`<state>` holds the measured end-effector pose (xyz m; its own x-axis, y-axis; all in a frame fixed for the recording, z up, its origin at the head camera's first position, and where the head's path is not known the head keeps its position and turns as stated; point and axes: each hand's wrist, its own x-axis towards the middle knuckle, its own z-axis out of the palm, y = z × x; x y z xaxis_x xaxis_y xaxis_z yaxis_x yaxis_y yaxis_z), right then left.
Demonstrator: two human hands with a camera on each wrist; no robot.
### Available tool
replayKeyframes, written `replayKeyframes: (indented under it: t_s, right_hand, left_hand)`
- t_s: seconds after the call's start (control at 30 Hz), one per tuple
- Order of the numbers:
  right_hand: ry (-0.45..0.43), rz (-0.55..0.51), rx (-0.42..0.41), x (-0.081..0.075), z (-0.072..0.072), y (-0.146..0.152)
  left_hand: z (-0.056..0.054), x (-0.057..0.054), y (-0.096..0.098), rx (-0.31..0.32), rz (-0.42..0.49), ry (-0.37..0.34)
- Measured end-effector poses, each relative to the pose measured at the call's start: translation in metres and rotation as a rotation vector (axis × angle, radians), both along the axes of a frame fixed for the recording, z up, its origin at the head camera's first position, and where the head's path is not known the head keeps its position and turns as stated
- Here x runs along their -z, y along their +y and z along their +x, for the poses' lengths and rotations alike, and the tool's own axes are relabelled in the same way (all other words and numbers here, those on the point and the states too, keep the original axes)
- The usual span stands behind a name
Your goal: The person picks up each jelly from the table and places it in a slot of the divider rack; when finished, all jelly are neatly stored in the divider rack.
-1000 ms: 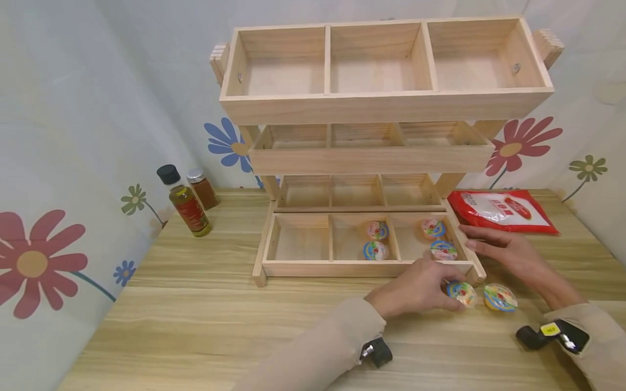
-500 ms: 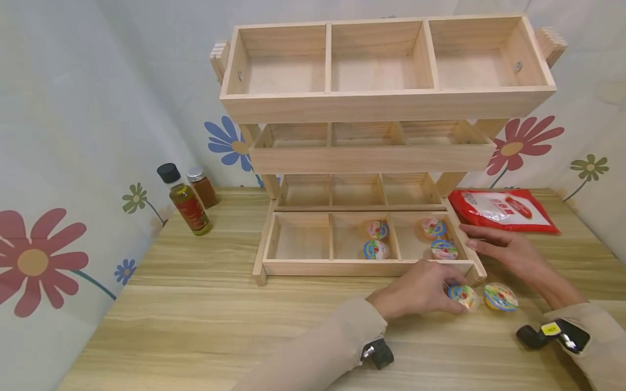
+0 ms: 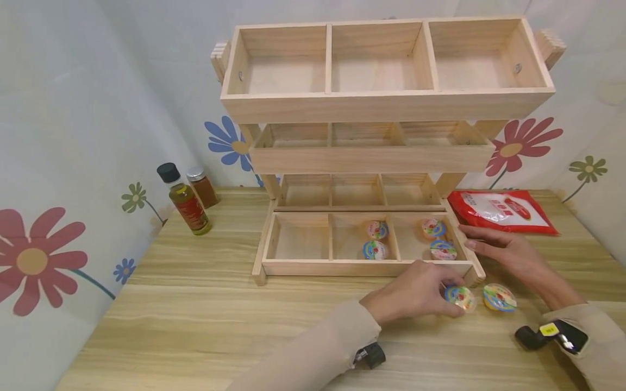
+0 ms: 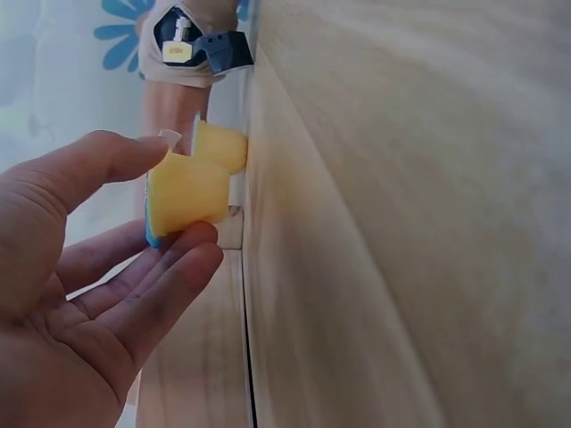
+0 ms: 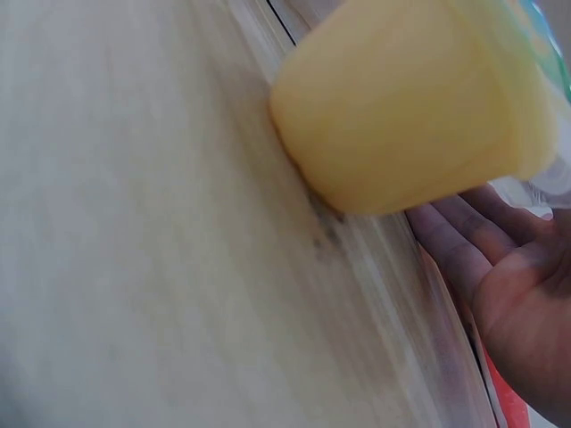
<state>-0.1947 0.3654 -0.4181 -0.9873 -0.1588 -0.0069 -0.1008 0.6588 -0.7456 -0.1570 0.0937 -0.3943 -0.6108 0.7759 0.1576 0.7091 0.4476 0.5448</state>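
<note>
Four cups (image 3: pixel 375 250) inside tray (image 3: pixel 342 268); two cups (image 3: pixel 499 298) remain off its front-right corner, one (image 3: pixel 461 300) pinched by left hand (image 3: pixel 418 293); right hand (image 3: pixel 511 254), seemingly relaxed, touches right edge.

no word or number can be read for certain: the red characters and oval emblem on the red-and-white bag (image 3: pixel 504 212) are too blurred. the dark marks on the yellow label (image 3: pixel 549 329) of the right wrist camera (image 3: pixel 571 338), the pale lettering on the bottle's red label (image 3: pixel 192 213) and the print on the cup lids (image 3: pixel 500 296) are too small.
</note>
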Motion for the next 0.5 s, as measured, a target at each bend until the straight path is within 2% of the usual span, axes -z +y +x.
replayKeyframes:
  t_s: [0.5]
  right_hand:
    - [-0.033,-0.022,0.000,-0.001,0.001,-0.003]
  left_hand:
    - [0.001,-0.013,-0.029,-0.039,0.049,-0.027]
